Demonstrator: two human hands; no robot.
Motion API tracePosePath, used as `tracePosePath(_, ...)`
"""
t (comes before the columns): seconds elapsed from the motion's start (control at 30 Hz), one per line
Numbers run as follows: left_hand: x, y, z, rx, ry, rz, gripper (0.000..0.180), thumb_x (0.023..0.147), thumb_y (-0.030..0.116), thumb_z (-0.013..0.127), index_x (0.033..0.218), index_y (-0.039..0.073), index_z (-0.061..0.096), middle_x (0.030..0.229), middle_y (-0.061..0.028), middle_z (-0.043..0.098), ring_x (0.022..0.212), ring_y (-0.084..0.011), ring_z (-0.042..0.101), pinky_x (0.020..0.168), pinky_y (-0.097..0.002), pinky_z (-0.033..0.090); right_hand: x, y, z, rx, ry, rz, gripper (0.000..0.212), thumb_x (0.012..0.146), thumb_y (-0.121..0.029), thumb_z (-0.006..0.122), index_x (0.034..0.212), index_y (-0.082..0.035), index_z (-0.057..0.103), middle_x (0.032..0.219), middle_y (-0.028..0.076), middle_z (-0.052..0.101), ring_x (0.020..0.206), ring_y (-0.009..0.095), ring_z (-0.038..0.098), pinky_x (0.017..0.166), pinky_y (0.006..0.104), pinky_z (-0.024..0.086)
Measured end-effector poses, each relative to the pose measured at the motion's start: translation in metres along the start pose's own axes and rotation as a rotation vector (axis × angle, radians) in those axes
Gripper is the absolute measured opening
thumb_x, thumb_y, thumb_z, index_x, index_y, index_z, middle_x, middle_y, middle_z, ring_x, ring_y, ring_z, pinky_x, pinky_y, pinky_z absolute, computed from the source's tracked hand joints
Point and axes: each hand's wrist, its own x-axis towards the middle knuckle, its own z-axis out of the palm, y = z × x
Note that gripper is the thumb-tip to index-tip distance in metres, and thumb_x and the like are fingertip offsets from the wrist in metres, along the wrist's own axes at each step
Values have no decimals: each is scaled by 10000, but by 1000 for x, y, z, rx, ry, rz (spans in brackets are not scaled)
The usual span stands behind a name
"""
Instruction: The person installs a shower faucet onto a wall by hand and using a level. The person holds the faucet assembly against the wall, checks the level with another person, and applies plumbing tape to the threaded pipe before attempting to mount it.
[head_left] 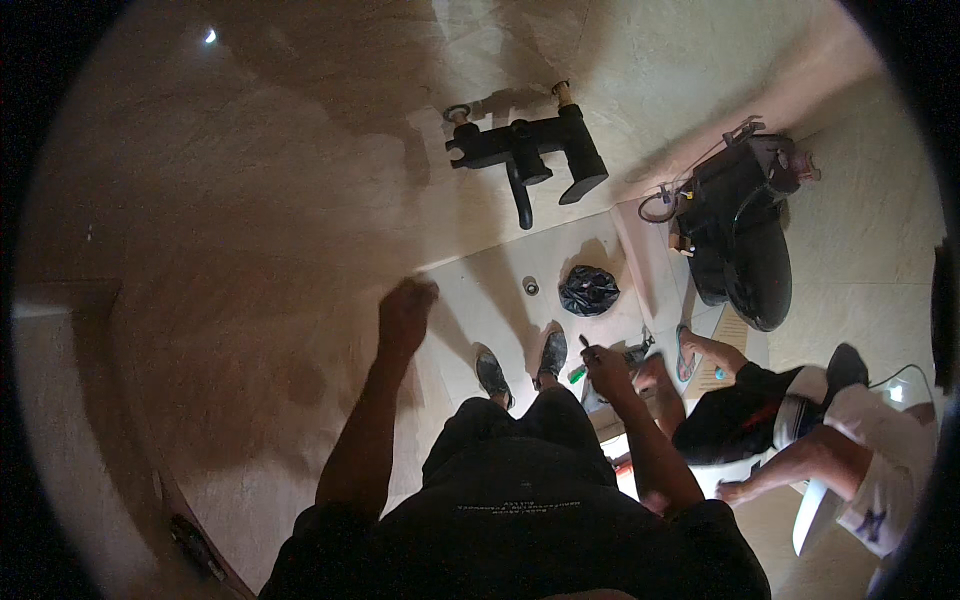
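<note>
My left hand is raised in front of the tiled wall, its fingers curled. Whatever it may hold is hidden. My right hand is closed around a slim dark object whose end sticks out past the fingers; its kind is too small to make out. Just beside that hand shows a green piece, which I cannot tell as held or lying behind. Ahead, a black wall-mounted mixer tap with a spout and lever is fixed to the wall on two brass-coloured connectors, apart from both hands.
On the floor lie a black plastic bag and a small round metal piece. A black toilet with a loose hose stands at the right. Another person in dark shorts is close by on my right. My shoes are below.
</note>
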Motion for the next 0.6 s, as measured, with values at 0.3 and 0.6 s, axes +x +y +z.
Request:
tracePosePath(0.3,113,100,-20,-285,254,288,255,999,191,591,1166,11,661,1032,-174,701,900,-251,696,811,-367,568,25,2,-31,-29,2,131,267,921,-242,601,971,-2,707,848,249,696,797,389,697,732,471,543)
tracePosePath(0.6,166,138,-12,256,235,477,442,1010,348,542,1414,174,514,1162,-180,619,997,-322,662,893,-449,528,20,85,-5,-263,-23,-48,272,860,-274,647,941,-20,698,964,215,697,976,387,661,822,493,508)
